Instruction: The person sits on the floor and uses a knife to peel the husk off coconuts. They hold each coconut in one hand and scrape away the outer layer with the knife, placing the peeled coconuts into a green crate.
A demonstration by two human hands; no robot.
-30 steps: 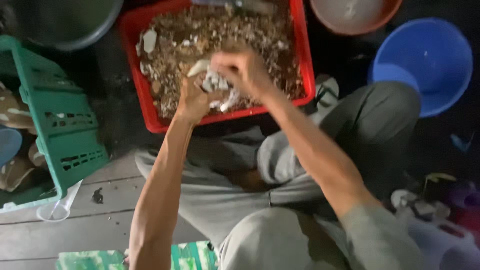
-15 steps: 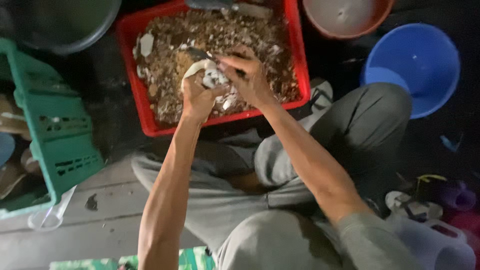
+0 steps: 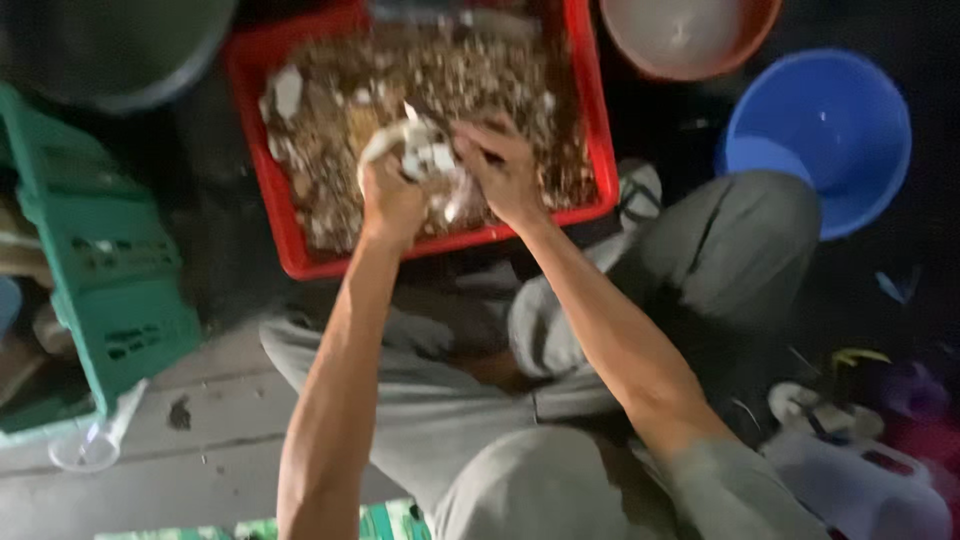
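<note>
A red plastic crate [image 3: 590,120] full of small brown and white shell-like pieces sits on the floor in front of my knees. My left hand [image 3: 392,200] is closed around a pale whitish piece [image 3: 420,150] held over the crate. My right hand [image 3: 503,170] presses against the same piece from the right, fingers curled on it, with a thin dark tool tip showing between the hands. Both forearms reach forward over my grey trousers.
A green slatted crate [image 3: 95,290] stands at the left. At the right sit a blue plastic bowl [image 3: 820,140] and an orange-rimmed basin [image 3: 685,40]. A dark round pan [image 3: 110,50] lies at the top left. Sandals and a white jug are at the bottom right.
Both hands have stayed together over the red crate, working the pale piece; they shifted slightly left and up in view as the camera moved closer.
</note>
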